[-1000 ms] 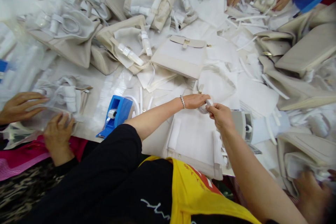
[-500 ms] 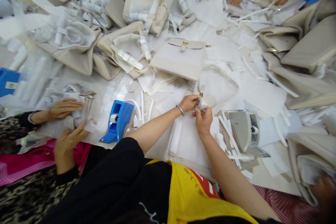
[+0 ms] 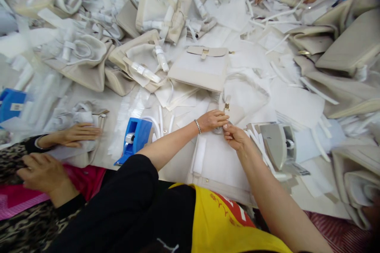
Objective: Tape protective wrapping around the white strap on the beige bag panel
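In the head view, a cream strap with a gold buckle rises just beyond my fingers. My left hand, with a silver bracelet at its wrist, is closed over the strap's near part. Beneath its fingers shows a small round, translucent greyish wrap. My right hand pinches at the right side of this wrap, its fingertips touching or nearly touching my left fingers; what lies in the pinch is hidden. Below both hands lies a flat cream bag covered by white sheet, with a white wrapped roll on its left side.
A blue tape dispenser stands left of my arm, a grey one to the right. A cream flap bag lies ahead, among heaped bags and white strips. A co-worker's hands are at the left; others work at the far right.
The round wrap, held up between both hands before, is now lower and mostly covered by my left fingers. My right hand has turned and pinches lower. The left co-worker's nearer hand has drawn back leftward.
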